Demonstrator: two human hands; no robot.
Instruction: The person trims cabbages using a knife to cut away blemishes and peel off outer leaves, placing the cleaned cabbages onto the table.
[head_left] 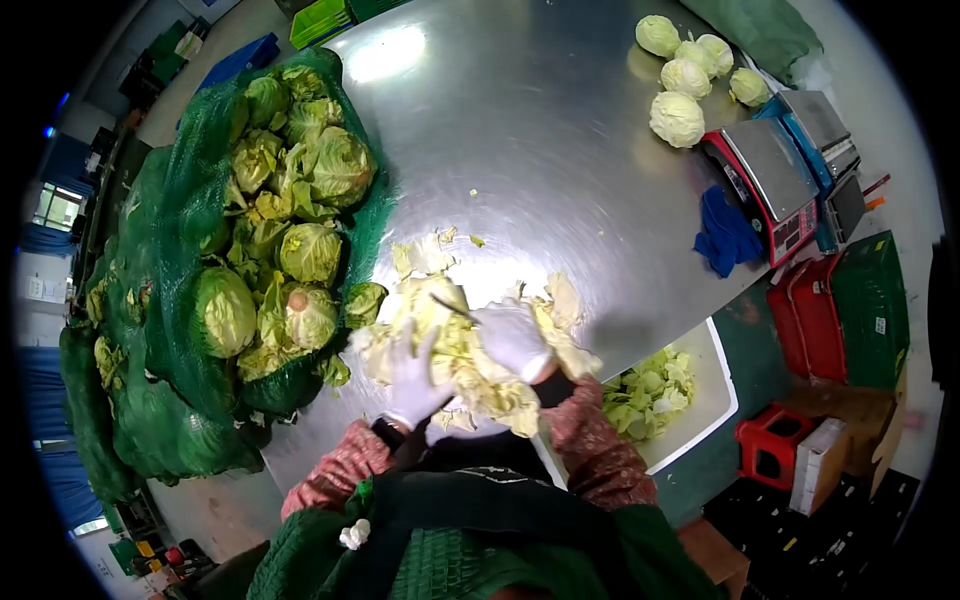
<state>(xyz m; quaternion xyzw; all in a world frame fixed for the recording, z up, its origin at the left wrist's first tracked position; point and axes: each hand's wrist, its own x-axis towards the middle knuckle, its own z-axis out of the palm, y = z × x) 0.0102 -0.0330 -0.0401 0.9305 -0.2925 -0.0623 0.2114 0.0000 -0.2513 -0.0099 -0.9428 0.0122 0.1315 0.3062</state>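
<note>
My left hand (pixel 412 382), in a white glove, rests against pale cabbage leaves with its fingers stretched and the thumb apart. My right hand (pixel 512 340), also gloved, is closed around a knife; its thin dark blade (pixel 452 307) points left across a pale cabbage (pixel 430 298). The handle is hidden in the glove. Loose, trimmed leaves (pixel 510 400) lie beneath and between both hands, and more leaves (pixel 566 305) are heaped just right of the right hand.
Green mesh sacks of cabbages (pixel 310 255) stand at the left. Several trimmed cabbages (pixel 677 118) sit at the table's far right, near a red scale (pixel 765 165) and a blue cloth (pixel 727 232). Below the table's right edge is a white bin (pixel 715 400) holding leaves.
</note>
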